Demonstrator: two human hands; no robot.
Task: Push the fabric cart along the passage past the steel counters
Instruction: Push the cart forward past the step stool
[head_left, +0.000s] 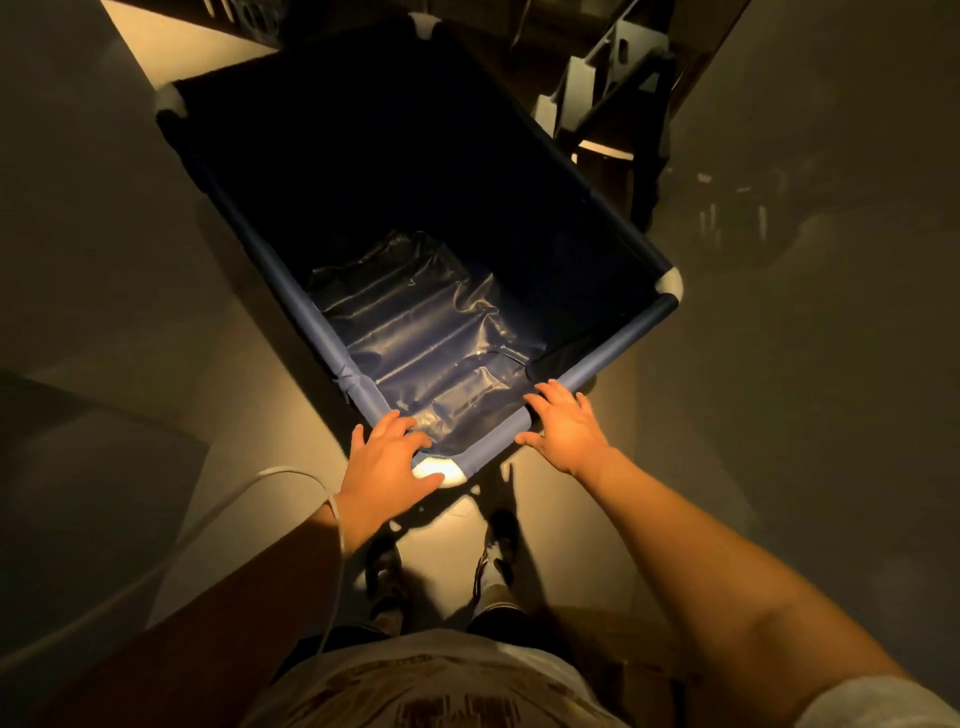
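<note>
The fabric cart (291, 270) is a deep navy cloth bin on a tube frame with white corner joints, standing askew in front of me with a crinkled plastic sheet (431, 338) on its bottom. My left hand (387, 467) rests over the nearest white corner joint, fingers spread on the rim. My right hand (566, 426) lies flat on the near rim tube, fingers apart, palm pressing the edge. Steel counters (93, 218) flank the passage on the left and the right (810, 270), dim and blurred.
A pale floor strip (291, 457) runs under the cart between the counters. A shelf frame with white boxes (608, 88) stands at the cart's far right corner. A thin white cable (291, 473) loops off my left wrist. My shoes (441, 561) are just behind the cart.
</note>
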